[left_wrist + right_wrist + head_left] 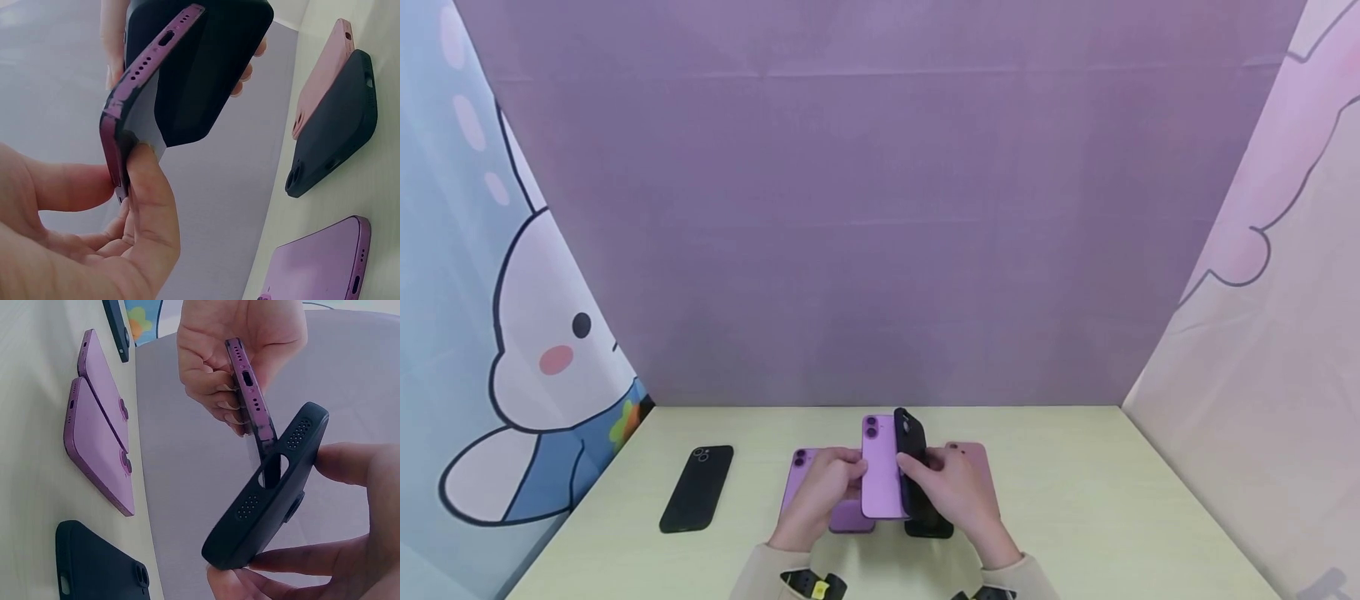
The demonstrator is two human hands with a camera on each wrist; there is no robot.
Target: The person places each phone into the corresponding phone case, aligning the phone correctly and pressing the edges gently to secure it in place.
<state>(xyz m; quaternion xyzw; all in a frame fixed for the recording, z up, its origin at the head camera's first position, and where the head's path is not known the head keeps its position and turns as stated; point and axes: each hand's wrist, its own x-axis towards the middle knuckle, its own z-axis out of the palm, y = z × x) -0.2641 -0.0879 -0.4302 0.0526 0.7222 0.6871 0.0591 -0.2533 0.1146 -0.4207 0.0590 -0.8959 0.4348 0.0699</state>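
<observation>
My left hand [822, 492] pinches a purple phone [880, 467] by its long edge, thumb on the back. My right hand [958, 492] grips a black phone case [913, 433] by its sides. Phone and case meet at an angle above the table, one long side of the phone at the case. In the right wrist view the phone's port end [250, 387] leans into the opening of the case [290, 469], which shows speaker holes along its bottom edge. The left wrist view shows the case's dark inner face [200, 75].
Two more purple phones [100, 450] lie overlapping on the table [1075, 500] by my left hand. Under my right hand lie another black case [334, 125] and a pink one [977, 462]. Farther left is a black phone or case [697, 490]. A purple backdrop [880, 208] stands behind.
</observation>
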